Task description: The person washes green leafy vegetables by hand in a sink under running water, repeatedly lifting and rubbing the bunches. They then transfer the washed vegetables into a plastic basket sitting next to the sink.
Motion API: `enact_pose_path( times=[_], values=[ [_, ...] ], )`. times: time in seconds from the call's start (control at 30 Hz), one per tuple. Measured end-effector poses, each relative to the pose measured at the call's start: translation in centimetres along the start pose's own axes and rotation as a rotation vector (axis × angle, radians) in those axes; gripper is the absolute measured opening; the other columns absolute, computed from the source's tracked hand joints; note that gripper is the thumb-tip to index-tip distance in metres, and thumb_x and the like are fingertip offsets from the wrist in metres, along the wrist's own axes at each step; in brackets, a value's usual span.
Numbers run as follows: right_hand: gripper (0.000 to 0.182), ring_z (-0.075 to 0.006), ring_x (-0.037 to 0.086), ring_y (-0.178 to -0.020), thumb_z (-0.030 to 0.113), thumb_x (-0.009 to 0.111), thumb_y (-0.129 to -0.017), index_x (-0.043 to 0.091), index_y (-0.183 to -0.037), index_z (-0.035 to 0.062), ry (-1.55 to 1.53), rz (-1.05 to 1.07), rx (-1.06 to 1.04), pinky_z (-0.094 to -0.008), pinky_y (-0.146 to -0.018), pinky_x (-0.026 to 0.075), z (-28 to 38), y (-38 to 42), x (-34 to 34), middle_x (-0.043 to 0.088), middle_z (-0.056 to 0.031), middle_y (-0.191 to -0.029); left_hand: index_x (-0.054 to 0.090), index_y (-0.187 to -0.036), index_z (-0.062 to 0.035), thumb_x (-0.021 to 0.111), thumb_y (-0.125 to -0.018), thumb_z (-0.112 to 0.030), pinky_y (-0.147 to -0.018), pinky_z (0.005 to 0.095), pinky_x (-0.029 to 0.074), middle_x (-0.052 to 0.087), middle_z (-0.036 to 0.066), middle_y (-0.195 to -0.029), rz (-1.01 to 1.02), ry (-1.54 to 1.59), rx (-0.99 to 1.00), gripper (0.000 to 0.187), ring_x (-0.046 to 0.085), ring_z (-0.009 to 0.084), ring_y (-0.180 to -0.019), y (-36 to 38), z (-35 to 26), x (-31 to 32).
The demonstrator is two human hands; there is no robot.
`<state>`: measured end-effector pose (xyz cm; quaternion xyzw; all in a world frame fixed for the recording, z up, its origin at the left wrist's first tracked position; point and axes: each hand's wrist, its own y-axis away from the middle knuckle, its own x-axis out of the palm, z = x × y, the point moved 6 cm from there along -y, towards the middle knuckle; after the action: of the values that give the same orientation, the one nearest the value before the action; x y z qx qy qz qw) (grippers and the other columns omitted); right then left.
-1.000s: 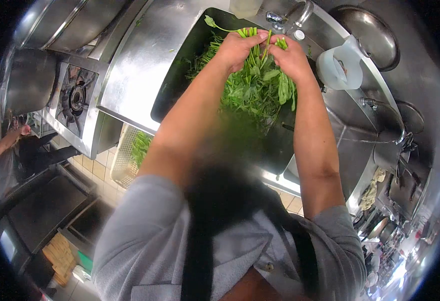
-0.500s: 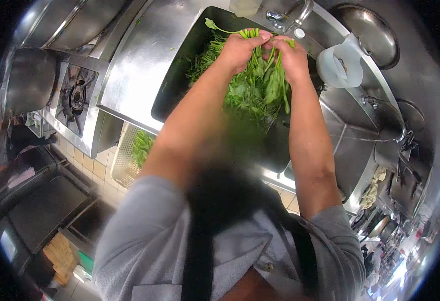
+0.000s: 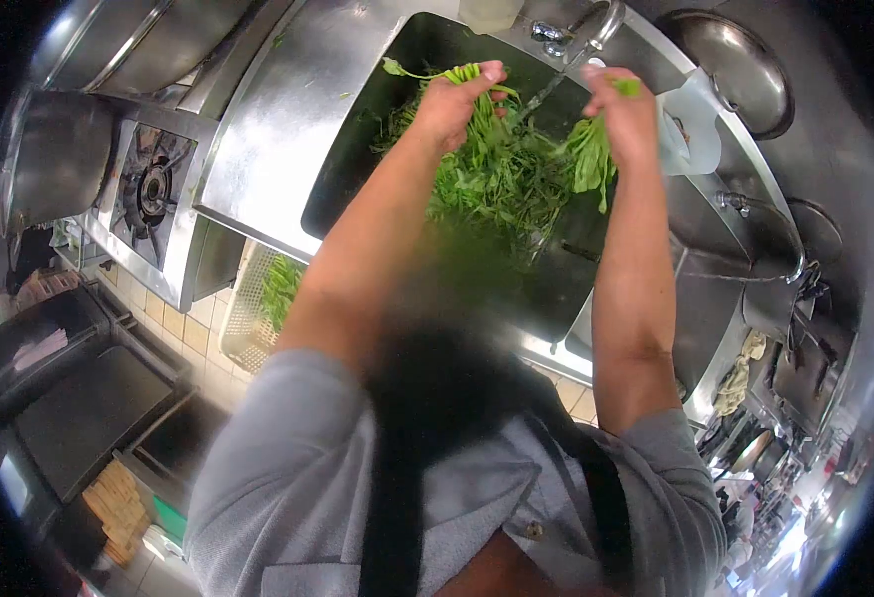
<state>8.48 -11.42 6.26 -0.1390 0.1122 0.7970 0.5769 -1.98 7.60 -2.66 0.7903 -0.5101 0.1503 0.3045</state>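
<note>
My left hand (image 3: 454, 107) is closed around a bunch of green stems (image 3: 462, 73), the leafy ends hanging down over the sink. One longer stem with a leaf at its tip sticks out to the left. My right hand (image 3: 628, 111) grips a smaller bunch of leafy greens (image 3: 588, 159), its leaves drooping below the hand and cut-looking pale ends showing above. Beneath both hands, a large heap of leafy greens (image 3: 501, 189) lies in the deep metal sink (image 3: 347, 164). Water runs from the faucet (image 3: 608, 30) between my hands onto the heap.
A translucent plastic container (image 3: 695, 114) stands right of my right hand, near a round metal lid (image 3: 730, 70). A second basin (image 3: 690, 234) adjoins on the right. A steel counter (image 3: 268, 139) and gas burner (image 3: 153, 189) lie left. A cream basket (image 3: 243, 323) with greens sits below the counter.
My hands have moved apart, the right going right with a small bunch separated from the left hand's stems. The water stream and more of the heap now show between them.
</note>
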Motion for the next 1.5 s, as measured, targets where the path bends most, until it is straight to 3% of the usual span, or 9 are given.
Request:
enact_pose_path(
  times=[0.17, 0.27, 0.53, 0.6, 0.77, 0.9, 1.13, 1.4, 1.5],
  values=[
    [0.037, -0.0123, 0.059, -0.058, 0.032, 0.071, -0.082, 0.067, -0.094, -0.0020, 0.122, 0.222, -0.001, -0.0289, -0.055, 0.048, -1.1, 0.5, 5.4, 0.064, -0.0068, -0.072, 0.059, -0.122, 0.0015, 0.070, -0.084, -0.006, -0.077, 0.0310, 0.052, 0.067, 0.008, -0.105, 0.276, -0.174, 0.071, 0.041, 0.062, 0.0158, -0.092, 0.0, 1.1, 2.5],
    [0.036, -0.0126, 0.059, -0.058, 0.030, 0.070, -0.083, 0.066, -0.098, -0.0030, 0.160, 0.339, -0.039, -0.0298, -0.055, 0.047, -0.7, 1.3, 7.0, 0.065, -0.0081, -0.074, 0.059, -0.123, 0.0021, 0.069, -0.083, -0.004, -0.081, 0.0280, 0.048, 0.067, 0.007, -0.104, 0.228, -0.316, 0.052, 0.041, 0.061, 0.0150, -0.092, 0.9, 0.7, 2.5],
    [0.028, -0.0124, 0.053, -0.059, 0.020, 0.065, -0.083, 0.063, -0.103, 0.0003, -0.264, 0.136, 0.031, -0.0270, -0.064, 0.042, -2.8, -0.8, 3.7, 0.063, -0.0037, -0.073, 0.070, -0.105, -0.0022, 0.064, -0.087, -0.007, -0.086, 0.0281, 0.045, 0.069, 0.005, -0.099, 0.172, -0.362, 0.104, 0.020, 0.061, 0.0140, -0.093, 1.3, 0.3, -0.3],
    [0.031, -0.0124, 0.054, -0.061, 0.022, 0.065, -0.084, 0.061, -0.106, 0.0008, -0.268, 0.190, 0.014, -0.0272, -0.068, 0.041, -2.2, -0.8, 3.0, 0.064, -0.0047, -0.078, 0.071, -0.102, -0.0028, 0.063, -0.088, -0.007, -0.085, 0.0279, 0.045, 0.069, 0.005, -0.098, -0.054, -0.527, 0.063, 0.016, 0.061, 0.0143, -0.092, 2.8, -1.2, -1.8],
    [0.030, -0.0126, 0.056, -0.071, 0.028, 0.064, -0.085, 0.063, -0.100, 0.0030, -0.466, 0.179, 0.146, -0.0275, -0.075, 0.043, -1.5, -0.1, 2.8, 0.067, -0.0058, -0.084, 0.068, -0.105, -0.0017, 0.063, -0.089, -0.007, -0.075, 0.0294, 0.048, 0.069, 0.005, -0.093, -0.003, -0.388, 0.060, 0.017, 0.062, 0.0143, -0.081, 0.2, 0.3, -4.4],
    [0.033, -0.0146, 0.061, -0.077, 0.031, 0.069, -0.082, 0.066, -0.100, 0.0037, -0.049, 0.139, 0.017, -0.0278, -0.074, 0.048, -1.8, -0.5, 4.2, 0.069, -0.0070, -0.088, 0.069, -0.102, -0.0024, 0.066, -0.087, -0.008, -0.066, 0.0284, 0.047, 0.069, 0.004, -0.088, 0.107, -0.424, 0.156, 0.016, 0.061, 0.0129, -0.075, 0.2, -0.2, -1.3],
    [0.023, -0.0116, 0.062, -0.072, 0.022, 0.072, -0.081, 0.068, -0.094, 0.0039, 0.010, 0.355, 0.005, -0.0275, -0.068, 0.049, -1.5, 0.8, 8.2, 0.068, -0.0058, -0.081, 0.072, -0.078, -0.0032, 0.073, -0.079, -0.019, -0.054, 0.0321, 0.043, 0.065, 0.003, -0.066, 0.148, -0.807, 0.219, 0.016, 0.053, 0.0135, -0.056, 0.2, -0.4, 1.4],
    [0.026, -0.0127, 0.061, -0.071, 0.023, 0.071, -0.085, 0.066, -0.099, 0.0014, -0.250, 0.134, -0.008, -0.0274, -0.068, 0.047, -2.5, -1.6, 2.7, 0.066, -0.0047, -0.080, 0.071, -0.093, 0.0000, 0.073, -0.081, -0.017, -0.061, 0.0296, 0.048, 0.069, 0.004, -0.080, 0.105, -0.818, 0.200, 0.021, 0.060, 0.0130, -0.065, 0.4, 1.5, -3.6],
    [0.025, -0.0135, 0.061, -0.073, 0.019, 0.071, -0.085, 0.065, -0.101, 0.0005, -0.314, 0.097, -0.002, -0.0272, -0.070, 0.047, -0.9, -1.4, 0.8, 0.066, -0.0057, -0.085, 0.070, -0.097, -0.0005, 0.072, -0.083, -0.016, -0.064, 0.0279, 0.048, 0.069, 0.003, -0.081, 0.013, -0.803, 0.010, 0.021, 0.061, 0.0108, -0.070, 0.9, 1.8, -7.6]
  ],
)
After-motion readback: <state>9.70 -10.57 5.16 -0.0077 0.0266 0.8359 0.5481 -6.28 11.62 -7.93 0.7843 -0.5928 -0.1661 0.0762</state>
